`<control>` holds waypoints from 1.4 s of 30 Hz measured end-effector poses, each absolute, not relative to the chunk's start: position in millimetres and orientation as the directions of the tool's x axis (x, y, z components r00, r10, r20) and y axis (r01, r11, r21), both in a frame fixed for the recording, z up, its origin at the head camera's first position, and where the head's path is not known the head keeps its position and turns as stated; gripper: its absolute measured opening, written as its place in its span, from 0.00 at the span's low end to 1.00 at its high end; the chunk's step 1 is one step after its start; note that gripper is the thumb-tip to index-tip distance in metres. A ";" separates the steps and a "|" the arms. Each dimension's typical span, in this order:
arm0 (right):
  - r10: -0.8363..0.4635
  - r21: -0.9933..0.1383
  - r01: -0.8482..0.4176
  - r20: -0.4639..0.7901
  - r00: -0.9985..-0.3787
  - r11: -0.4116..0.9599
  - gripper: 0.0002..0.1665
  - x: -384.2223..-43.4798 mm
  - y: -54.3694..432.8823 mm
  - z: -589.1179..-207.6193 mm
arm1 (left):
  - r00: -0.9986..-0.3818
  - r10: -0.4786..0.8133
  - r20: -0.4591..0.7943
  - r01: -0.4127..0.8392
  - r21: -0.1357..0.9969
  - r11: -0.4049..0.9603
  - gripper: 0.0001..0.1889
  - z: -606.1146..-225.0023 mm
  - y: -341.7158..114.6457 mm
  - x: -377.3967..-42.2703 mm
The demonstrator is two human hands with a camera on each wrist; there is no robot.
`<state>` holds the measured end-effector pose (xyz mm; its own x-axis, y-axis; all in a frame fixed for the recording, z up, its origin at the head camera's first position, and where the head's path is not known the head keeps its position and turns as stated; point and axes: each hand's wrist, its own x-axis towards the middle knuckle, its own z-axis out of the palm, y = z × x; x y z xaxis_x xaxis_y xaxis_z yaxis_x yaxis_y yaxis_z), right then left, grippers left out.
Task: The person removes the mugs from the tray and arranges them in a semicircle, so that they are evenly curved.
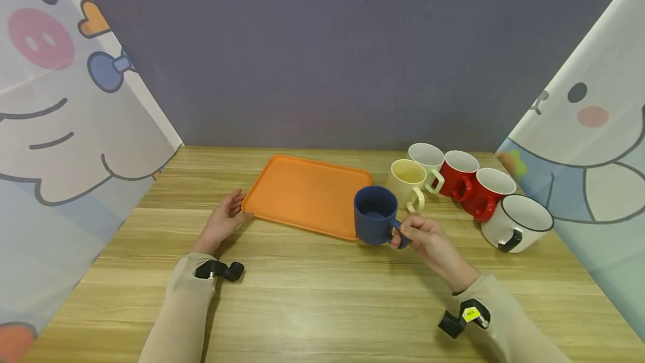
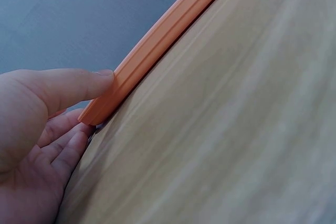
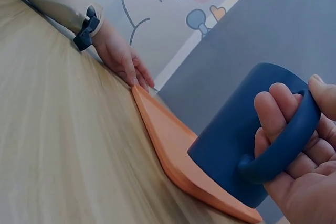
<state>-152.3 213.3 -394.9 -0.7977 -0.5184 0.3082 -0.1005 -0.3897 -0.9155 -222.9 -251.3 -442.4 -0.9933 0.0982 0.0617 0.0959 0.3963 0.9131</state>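
Note:
My right hand [image 1: 428,242] grips a dark blue mug [image 1: 373,217] by its handle, with fingers through the loop and the thumb on top. Upright, the mug overlaps the right front corner of an orange rectangular tray [image 1: 307,195] in the head view. The right wrist view has the mug [image 3: 236,129] close over the tray's edge. At the tray's left front corner, my left hand [image 1: 223,223] holds the rim between thumb and fingers. In the left wrist view the thumb presses the tray's outer wall [image 2: 152,48], while the other fingers go round the corner.
Right of the tray stand a cream mug [image 1: 403,184], a pale green mug [image 1: 426,156], two red mugs [image 1: 456,170] and a white mug with black rim and handle [image 1: 519,223]. A grey wall [image 1: 322,60] rises behind the wooden table [image 1: 312,296]; printed cartoon panels flank it.

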 end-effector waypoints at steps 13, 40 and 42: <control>-0.521 -0.898 -0.138 0.360 -0.774 -0.417 0.26 -132.3 246.1 -409.2 | -0.993 0.097 0.073 0.105 0.916 0.387 0.42 -444.8 -250.8 -223.0; -0.347 -0.768 -0.158 0.450 -0.823 -0.621 0.25 -106.6 302.3 -429.4 | -0.991 0.105 0.084 0.118 0.920 0.374 0.41 -442.7 -248.6 -221.5; -0.335 -0.753 -0.157 0.456 -0.824 -0.639 0.25 -105.3 306.9 -430.2 | -0.991 0.105 0.082 0.117 0.919 0.377 0.42 -441.5 -248.0 -221.2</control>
<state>-105.3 306.9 -430.2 -0.8243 -0.3349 0.4564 -0.1570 -0.6394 -0.7527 -221.2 -248.0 -441.5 -0.9910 0.1054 0.0824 0.1165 0.3773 0.9187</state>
